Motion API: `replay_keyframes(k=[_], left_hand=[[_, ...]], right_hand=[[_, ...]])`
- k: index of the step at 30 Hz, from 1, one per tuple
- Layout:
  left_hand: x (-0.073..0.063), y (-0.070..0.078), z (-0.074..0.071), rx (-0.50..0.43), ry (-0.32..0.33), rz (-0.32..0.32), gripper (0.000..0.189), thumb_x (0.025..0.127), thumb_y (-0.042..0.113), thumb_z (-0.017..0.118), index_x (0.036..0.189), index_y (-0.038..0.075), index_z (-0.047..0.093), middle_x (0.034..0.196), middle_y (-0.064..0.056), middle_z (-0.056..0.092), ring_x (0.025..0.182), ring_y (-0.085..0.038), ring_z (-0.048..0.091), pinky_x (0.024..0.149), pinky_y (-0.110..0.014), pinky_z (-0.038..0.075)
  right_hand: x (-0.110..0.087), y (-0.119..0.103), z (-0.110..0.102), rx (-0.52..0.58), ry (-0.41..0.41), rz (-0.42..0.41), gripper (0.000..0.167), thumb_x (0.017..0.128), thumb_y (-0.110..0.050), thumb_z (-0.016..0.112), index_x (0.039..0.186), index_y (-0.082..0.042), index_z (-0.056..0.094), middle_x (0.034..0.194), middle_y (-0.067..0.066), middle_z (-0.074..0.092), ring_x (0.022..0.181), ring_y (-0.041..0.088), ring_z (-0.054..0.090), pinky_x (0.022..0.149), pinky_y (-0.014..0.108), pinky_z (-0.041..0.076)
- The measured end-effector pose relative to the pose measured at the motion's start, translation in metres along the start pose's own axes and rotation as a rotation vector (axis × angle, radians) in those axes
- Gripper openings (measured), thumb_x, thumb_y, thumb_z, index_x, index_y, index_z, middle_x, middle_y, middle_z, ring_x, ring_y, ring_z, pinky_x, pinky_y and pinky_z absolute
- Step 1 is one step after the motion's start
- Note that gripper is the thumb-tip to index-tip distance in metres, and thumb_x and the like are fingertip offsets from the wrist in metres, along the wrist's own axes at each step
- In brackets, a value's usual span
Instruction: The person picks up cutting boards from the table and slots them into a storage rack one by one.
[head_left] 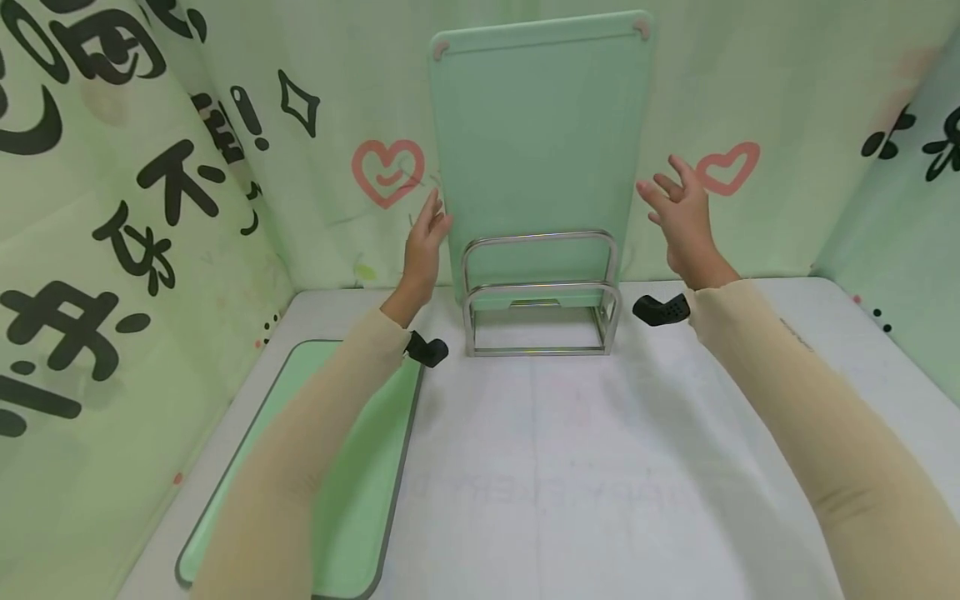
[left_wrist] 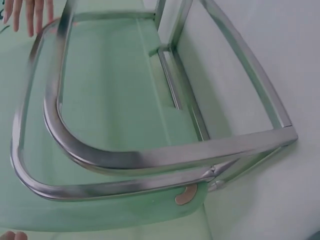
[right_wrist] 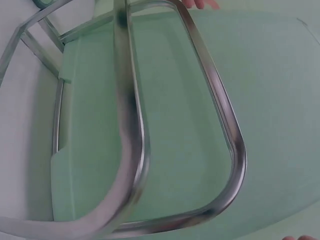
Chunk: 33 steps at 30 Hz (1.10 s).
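A pale green cutting board (head_left: 540, 125) with pink corner pieces stands upright in a metal rack (head_left: 540, 287), its lower part behind the rack's two loops. My left hand (head_left: 423, 254) is at the board's left edge, fingers straight and pointing up, gripping nothing. To the right of the board, my right hand (head_left: 688, 221) is raised with fingers spread and relaxed, a gap between it and the edge. The left wrist view shows the rack's loops (left_wrist: 125, 160) close up against the board (left_wrist: 100, 95). Only fingertips (right_wrist: 302, 238) of the right hand show low in the right wrist view.
A second green board (head_left: 363, 492) with a grey rim lies flat on the white table (head_left: 540, 467), partly under the left sleeve (head_left: 300, 450). Behind the table hangs a green printed curtain (head_left: 322, 208), and more curtain encloses both sides.
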<state>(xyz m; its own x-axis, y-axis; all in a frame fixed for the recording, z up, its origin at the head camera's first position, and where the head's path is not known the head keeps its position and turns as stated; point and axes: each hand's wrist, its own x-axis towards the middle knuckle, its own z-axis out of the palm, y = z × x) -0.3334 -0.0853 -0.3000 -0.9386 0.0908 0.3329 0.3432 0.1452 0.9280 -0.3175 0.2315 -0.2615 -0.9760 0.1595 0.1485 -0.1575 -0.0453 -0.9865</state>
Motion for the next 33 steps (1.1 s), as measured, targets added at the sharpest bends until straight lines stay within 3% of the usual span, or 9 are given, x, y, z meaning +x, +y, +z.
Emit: replay_keyframes(k=[8,19,26,33], left_hand=[[-0.030,0.006,-0.011,0.008,-0.047,-0.008,0.057,0.100,0.027,0.040,0.152,0.020,0.017,0.156,-0.005,0.024,0.143,-0.021,0.024,0.117,-0.040,0.021],[-0.062,0.006,-0.046,0.119,-0.102,0.037,0.058,0.100,0.017,0.042,0.151,0.013,0.016,0.156,-0.009,0.023,0.143,-0.025,0.025,0.118,-0.044,0.019],[-0.081,0.005,-0.063,0.243,-0.102,0.045,0.056,0.100,0.019,0.044,0.150,0.012,0.021,0.155,-0.007,0.025,0.142,-0.025,0.028,0.117,-0.042,0.021],[-0.099,-0.011,-0.080,0.290,-0.067,0.032,0.052,0.100,0.015,0.044,0.148,0.008,0.027,0.153,-0.012,0.030,0.139,-0.030,0.031,0.116,-0.044,0.024]], right_hand=[[-0.026,0.004,0.012,-0.104,-0.039,-0.067,0.071,0.093,-0.029,0.056,0.151,-0.024,0.015,0.156,0.009,0.022,0.142,0.018,0.028,0.118,0.039,0.022],[-0.051,0.013,0.035,-0.232,-0.137,-0.194,0.065,0.096,-0.024,0.052,0.151,-0.014,0.018,0.151,0.015,0.032,0.139,0.029,0.031,0.114,0.045,0.028],[-0.068,0.018,0.051,-0.233,-0.222,-0.255,0.065,0.096,-0.019,0.052,0.150,-0.011,0.018,0.150,0.016,0.033,0.138,0.029,0.032,0.112,0.043,0.031],[-0.083,0.026,0.066,-0.300,-0.269,-0.339,0.060,0.096,-0.015,0.053,0.148,-0.011,0.025,0.146,0.016,0.039,0.136,0.026,0.037,0.112,0.046,0.031]])
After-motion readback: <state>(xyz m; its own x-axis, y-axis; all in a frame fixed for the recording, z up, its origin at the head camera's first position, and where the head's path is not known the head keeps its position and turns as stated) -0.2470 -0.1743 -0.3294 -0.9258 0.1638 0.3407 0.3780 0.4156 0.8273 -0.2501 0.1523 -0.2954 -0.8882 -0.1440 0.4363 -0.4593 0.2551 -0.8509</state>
